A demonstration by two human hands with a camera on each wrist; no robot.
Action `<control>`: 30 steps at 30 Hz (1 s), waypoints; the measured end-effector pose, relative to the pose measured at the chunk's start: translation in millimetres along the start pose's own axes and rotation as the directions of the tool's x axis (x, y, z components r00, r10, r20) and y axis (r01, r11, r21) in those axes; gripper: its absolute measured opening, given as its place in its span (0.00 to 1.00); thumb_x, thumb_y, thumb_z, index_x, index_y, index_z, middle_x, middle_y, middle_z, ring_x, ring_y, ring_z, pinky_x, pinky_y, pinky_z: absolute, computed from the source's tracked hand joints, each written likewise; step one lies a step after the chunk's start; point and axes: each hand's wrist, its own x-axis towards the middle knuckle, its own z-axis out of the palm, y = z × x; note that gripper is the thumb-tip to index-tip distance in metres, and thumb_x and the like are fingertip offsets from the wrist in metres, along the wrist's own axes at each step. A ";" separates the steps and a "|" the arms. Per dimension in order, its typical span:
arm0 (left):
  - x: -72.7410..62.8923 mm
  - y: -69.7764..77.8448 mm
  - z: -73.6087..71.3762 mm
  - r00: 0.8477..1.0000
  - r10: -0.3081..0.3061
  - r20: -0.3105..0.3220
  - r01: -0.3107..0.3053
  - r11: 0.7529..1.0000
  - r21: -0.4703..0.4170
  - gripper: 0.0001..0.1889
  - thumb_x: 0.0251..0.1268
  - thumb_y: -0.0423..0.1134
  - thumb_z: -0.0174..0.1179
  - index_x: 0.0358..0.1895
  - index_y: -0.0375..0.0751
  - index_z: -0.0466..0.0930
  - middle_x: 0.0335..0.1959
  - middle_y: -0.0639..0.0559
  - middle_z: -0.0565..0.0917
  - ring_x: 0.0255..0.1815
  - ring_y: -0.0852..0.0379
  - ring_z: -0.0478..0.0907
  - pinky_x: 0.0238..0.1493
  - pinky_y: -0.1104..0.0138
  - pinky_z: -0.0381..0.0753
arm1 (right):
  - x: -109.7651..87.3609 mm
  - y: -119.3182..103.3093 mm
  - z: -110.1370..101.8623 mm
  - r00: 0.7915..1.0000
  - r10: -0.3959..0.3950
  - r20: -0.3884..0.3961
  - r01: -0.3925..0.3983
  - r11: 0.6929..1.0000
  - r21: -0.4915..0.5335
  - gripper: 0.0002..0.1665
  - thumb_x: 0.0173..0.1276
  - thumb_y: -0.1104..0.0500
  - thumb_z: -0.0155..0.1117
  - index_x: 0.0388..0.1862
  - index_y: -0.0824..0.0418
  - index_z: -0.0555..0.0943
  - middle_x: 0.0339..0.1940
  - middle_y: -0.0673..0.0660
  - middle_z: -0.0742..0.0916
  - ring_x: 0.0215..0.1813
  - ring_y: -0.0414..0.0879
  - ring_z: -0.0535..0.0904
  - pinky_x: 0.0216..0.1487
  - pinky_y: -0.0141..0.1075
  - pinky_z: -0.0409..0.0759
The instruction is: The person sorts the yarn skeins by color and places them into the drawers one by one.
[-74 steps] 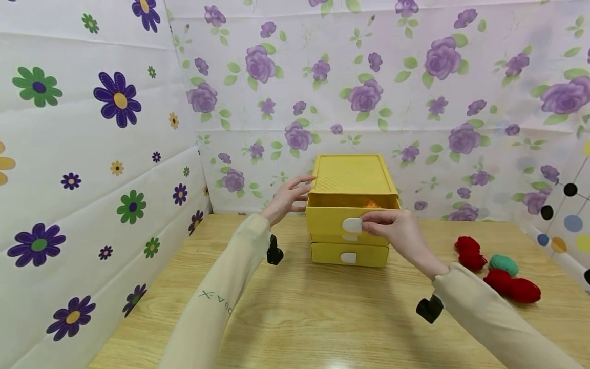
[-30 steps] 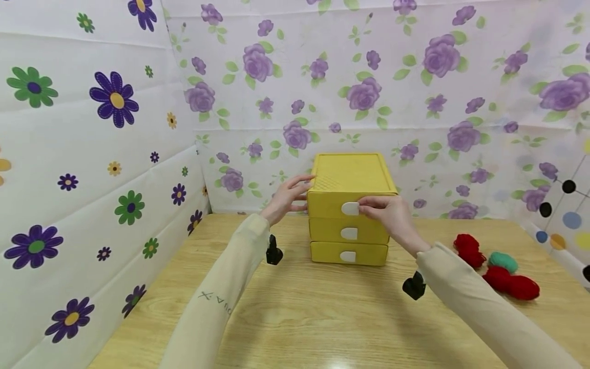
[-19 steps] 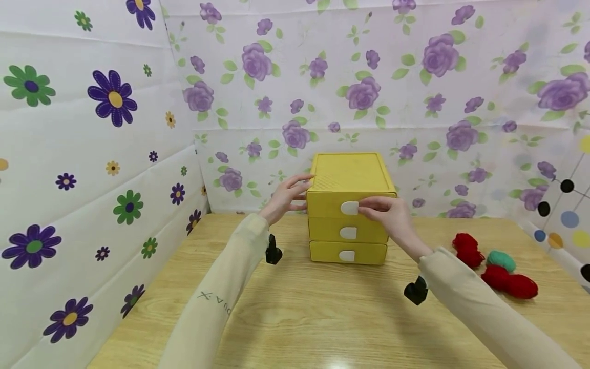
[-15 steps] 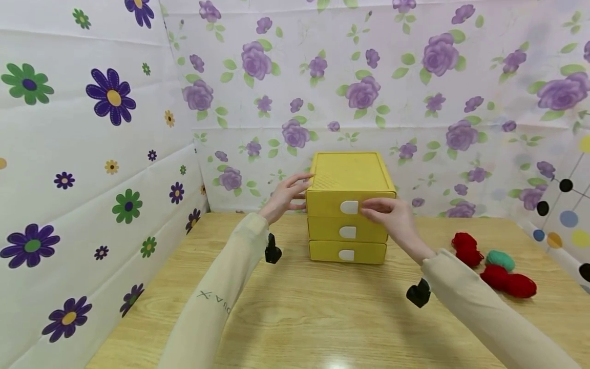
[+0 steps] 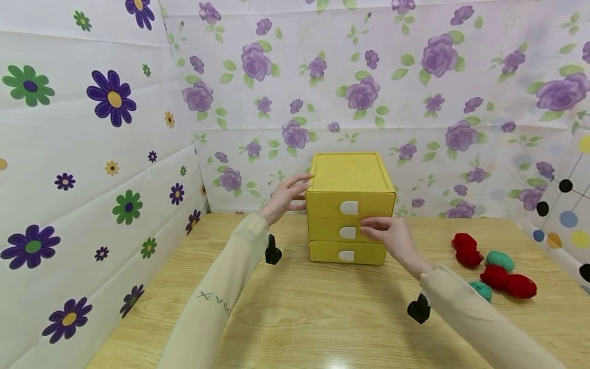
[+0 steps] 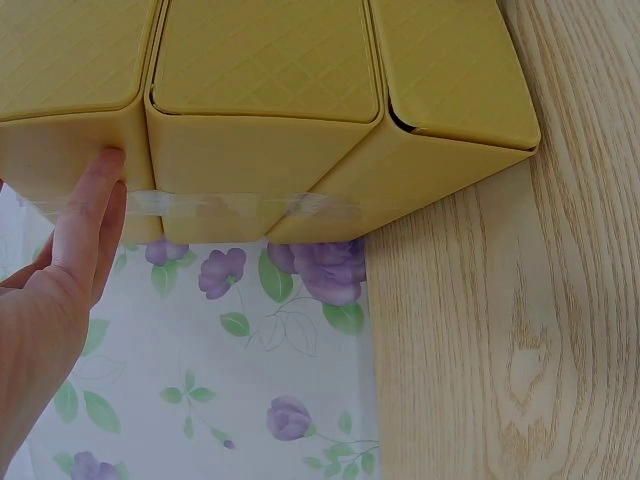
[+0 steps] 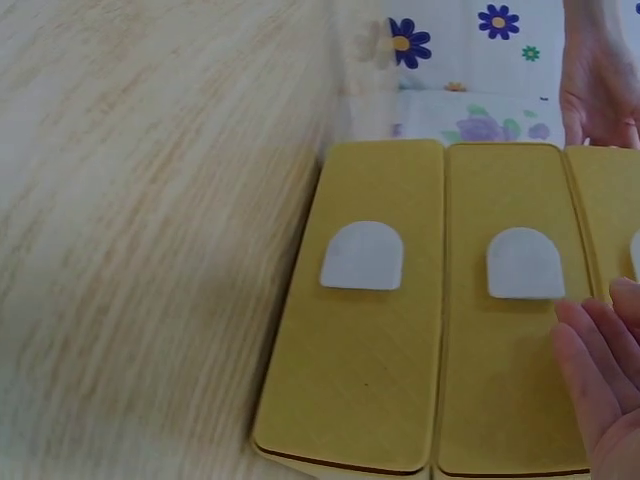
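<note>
A yellow three-drawer box (image 5: 350,171) stands on the wooden table with every drawer pushed in. Each front carries a white rounded tab. Against the left side of its top section, my left hand (image 5: 287,197) rests with fingers extended; the left wrist view shows a fingertip (image 6: 112,160) touching that wall. My right hand (image 5: 392,238) is in front of the middle drawer, its fingertips just right of the middle tab (image 5: 348,232). In the right wrist view those fingers (image 7: 590,350) lie fairly straight beside the tab's (image 7: 525,263) edge, holding nothing.
Red yarn balls (image 5: 509,282) and teal yarn balls (image 5: 500,260) lie on the table (image 5: 295,318) to the right, one teal ball (image 5: 481,290) partly behind the right sleeve. Flower-printed cloth (image 5: 258,113) hangs behind and to the left of the box.
The top drawer, partly out with something orange inside, was pushed in by the right hand. That hand then let go of the top tab and moved down. The left hand stayed put.
</note>
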 end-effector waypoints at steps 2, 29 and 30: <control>2.0 -2.9 -1.2 1.000 0.005 -0.007 -0.005 1.000 0.005 0.23 0.68 0.43 0.51 0.65 0.44 0.64 0.63 0.47 0.62 0.48 0.43 0.71 0.46 0.53 0.74 | -1.0 3.5 2.0 1.000 -0.009 -0.003 0.008 1.000 -0.017 0.12 0.58 0.64 0.66 0.40 0.70 0.83 0.35 0.60 0.85 0.37 0.55 0.81 0.36 0.37 0.79; 9.6 -13.4 -4.7 0.999 0.017 -0.045 -0.016 1.000 0.022 0.20 0.68 0.43 0.51 0.62 0.50 0.68 0.60 0.52 0.65 0.48 0.43 0.71 0.43 0.55 0.75 | 5.4 19.3 21.3 0.999 0.036 -0.027 -0.036 0.999 0.032 0.10 0.58 0.68 0.64 0.39 0.72 0.82 0.33 0.63 0.84 0.36 0.56 0.81 0.35 0.39 0.79; 9.7 -13.6 -4.7 0.999 0.016 -0.044 -0.015 1.000 0.022 0.20 0.68 0.43 0.51 0.62 0.50 0.68 0.61 0.52 0.65 0.48 0.43 0.71 0.44 0.55 0.75 | 5.8 19.8 21.2 0.999 0.038 -0.026 -0.037 0.999 0.040 0.10 0.58 0.68 0.64 0.39 0.72 0.82 0.33 0.63 0.84 0.35 0.56 0.81 0.35 0.40 0.79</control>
